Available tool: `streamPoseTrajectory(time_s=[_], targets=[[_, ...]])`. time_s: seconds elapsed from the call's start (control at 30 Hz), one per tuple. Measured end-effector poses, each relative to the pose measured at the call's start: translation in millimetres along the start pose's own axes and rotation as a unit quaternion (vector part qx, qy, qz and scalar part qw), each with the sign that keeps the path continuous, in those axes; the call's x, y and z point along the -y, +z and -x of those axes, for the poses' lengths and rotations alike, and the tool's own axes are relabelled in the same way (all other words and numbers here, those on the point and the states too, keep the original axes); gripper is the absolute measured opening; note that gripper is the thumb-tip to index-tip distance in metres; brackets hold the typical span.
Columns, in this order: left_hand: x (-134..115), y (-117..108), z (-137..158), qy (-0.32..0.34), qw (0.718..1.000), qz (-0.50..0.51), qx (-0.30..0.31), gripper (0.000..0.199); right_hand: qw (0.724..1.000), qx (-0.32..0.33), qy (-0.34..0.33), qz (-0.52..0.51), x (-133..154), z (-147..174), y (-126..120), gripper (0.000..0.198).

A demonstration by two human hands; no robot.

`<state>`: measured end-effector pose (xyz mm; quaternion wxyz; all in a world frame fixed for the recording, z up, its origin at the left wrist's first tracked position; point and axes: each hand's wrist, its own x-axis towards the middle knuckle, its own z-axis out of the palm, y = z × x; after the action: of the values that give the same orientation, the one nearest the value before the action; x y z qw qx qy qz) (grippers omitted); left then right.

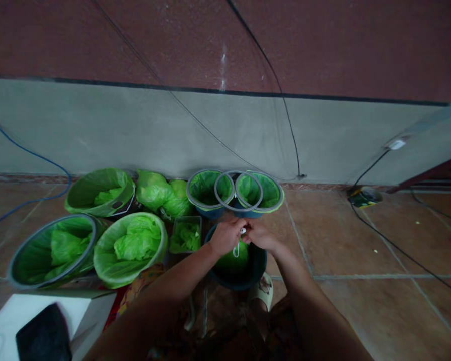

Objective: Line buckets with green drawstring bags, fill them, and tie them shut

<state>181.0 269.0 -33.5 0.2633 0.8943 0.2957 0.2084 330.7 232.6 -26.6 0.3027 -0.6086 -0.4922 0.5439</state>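
Note:
My left hand (226, 237) and my right hand (262, 235) meet in the middle of the view, their fingers pinched together on a white drawstring (236, 250). A loop of it hangs down between them. Just below is a green plastic bag (231, 263), gathered at the top and sitting inside a dark round trash bin (256, 275). The bin stands on the floor in front of my feet. My fingers hide part of the bag's neck.
Bins lined with green bags stand to the left, including a pale-rimmed bin (100, 265) and a grey-rimmed bin (18, 255). Tied green bags (152, 188) lean by the wall. A loose grey ring (217, 196) rests across two bins. Black cable (394, 245) crosses the floor at right.

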Motion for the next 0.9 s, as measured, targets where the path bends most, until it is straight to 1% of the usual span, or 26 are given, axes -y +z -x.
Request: streamPoseTrajectory(time_s=[0.1,0.17,0.23,0.3,0.4,0.47,0.53,0.6,0.67,0.7,0.73,0.87,0.9], targets=[[-2.5,4.2,3.3,-0.024,0.999,-0.026,-0.019,0.018,1.000,-0.011,0.011,-0.027,3.5,1.3,-1.1,0.009],[-1.2,6.0,4.1,-0.039,0.998,-0.026,-0.041,0.017,0.999,-0.021,0.018,-0.036,5.2,2.7,-3.3,0.005],[1.9,6.7,3.6,-0.050,0.997,-0.019,-0.061,0.017,0.998,-0.031,0.026,-0.040,5.2,4.0,-5.7,0.007],[4.9,5.9,2.2,-0.060,0.996,-0.015,-0.059,0.020,0.998,-0.040,0.035,-0.042,3.3,4.2,-7.0,0.010],[5.6,2.6,-0.2,-0.065,0.997,-0.016,-0.029,0.024,0.997,-0.058,0.050,-0.028,-1.3,1.9,-7.0,0.008],[4.1,0.1,-0.8,-0.076,0.997,-0.029,-0.011,0.027,0.996,-0.068,0.062,0.022,-3.9,-0.4,-6.9,0.004],[3.2,-1.4,-0.1,-0.103,0.993,-0.053,0.011,0.029,0.986,-0.081,0.065,0.129,-6.0,-2.2,-8.0,0.005],[4.6,-1.6,1.6,-0.146,0.985,-0.086,0.036,0.029,0.957,-0.109,0.066,0.261,-8.3,-2.9,-10.6,0.010],[8.3,-1.2,3.4,-0.181,0.975,-0.112,0.058,0.027,0.926,-0.132,0.067,0.347,-11.6,-2.9,-13.9,0.013],[10.8,-0.9,4.2,-0.195,0.972,-0.117,0.066,0.026,0.919,-0.135,0.070,0.364,-13.7,-3.0,-15.4,0.013],[13.5,-0.5,4.9,-0.205,0.969,-0.117,0.072,0.025,0.918,-0.132,0.070,0.368,-15.7,-3.1,-16.7,0.014],[24.5,3.7,8.0,-0.226,0.969,-0.063,0.082,0.022,0.923,-0.133,0.050,0.357,-20.9,-4.9,-18.9,0.015],[27.0,6.5,9.6,-0.226,0.970,-0.040,0.086,0.028,0.925,-0.134,0.043,0.352,-20.8,-5.3,-18.6,0.015]])
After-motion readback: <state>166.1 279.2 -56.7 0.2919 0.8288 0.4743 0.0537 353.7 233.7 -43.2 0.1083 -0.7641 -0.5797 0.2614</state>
